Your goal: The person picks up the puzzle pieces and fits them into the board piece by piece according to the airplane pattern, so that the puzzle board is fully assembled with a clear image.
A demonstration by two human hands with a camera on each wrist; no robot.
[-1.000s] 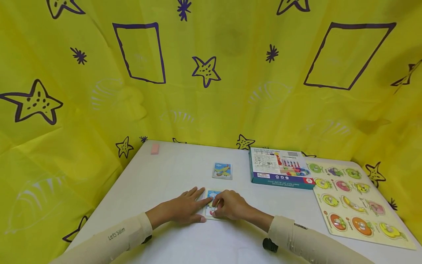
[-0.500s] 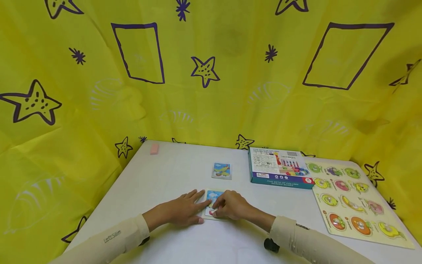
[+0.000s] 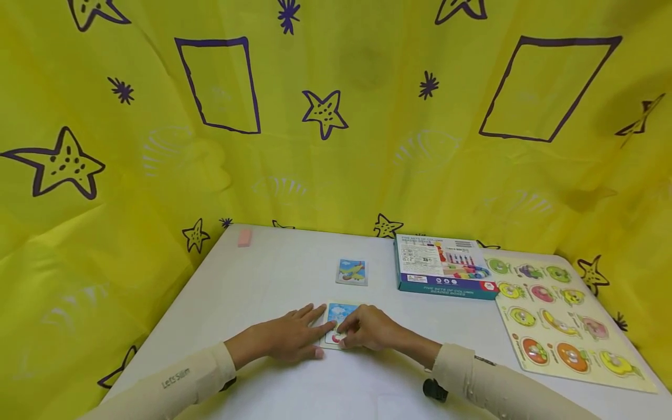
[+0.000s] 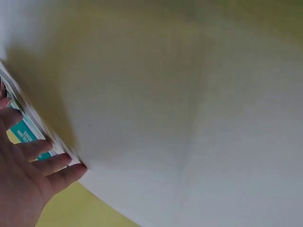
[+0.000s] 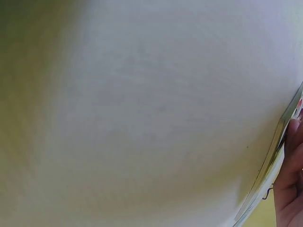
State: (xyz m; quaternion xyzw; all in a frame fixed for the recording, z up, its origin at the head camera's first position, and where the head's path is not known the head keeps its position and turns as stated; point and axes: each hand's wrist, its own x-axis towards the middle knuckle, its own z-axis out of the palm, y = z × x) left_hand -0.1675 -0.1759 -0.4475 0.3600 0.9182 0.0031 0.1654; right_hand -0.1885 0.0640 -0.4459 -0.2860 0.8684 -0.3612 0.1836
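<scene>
A small picture puzzle board (image 3: 336,312) with a blue-sky picture lies on the table in the head view, between both hands. My left hand (image 3: 295,336) lies spread at its left side, with the index fingertip touching the picture. In the left wrist view the left hand (image 4: 33,175) has its fingers straight along the board's edge. My right hand (image 3: 370,328) is bent over the board's right part, thumb and index finger pinching a small puzzle piece low on the picture; the fingers hide most of it. Only part of the right hand (image 5: 289,175) shows in the right wrist view.
A second small board with a yellow airplane (image 3: 352,272) lies farther back. To the right are a boxed bead set (image 3: 446,267) and a fruit puzzle board (image 3: 572,326). A pink block (image 3: 245,237) sits at the back left. Yellow curtain (image 3: 336,163) surrounds the white table (image 3: 273,268).
The right fingertips shift slightly on the lower part of the picture, while the left hand stays nearly in place. The head view drifts a little; the other things stay where they were.
</scene>
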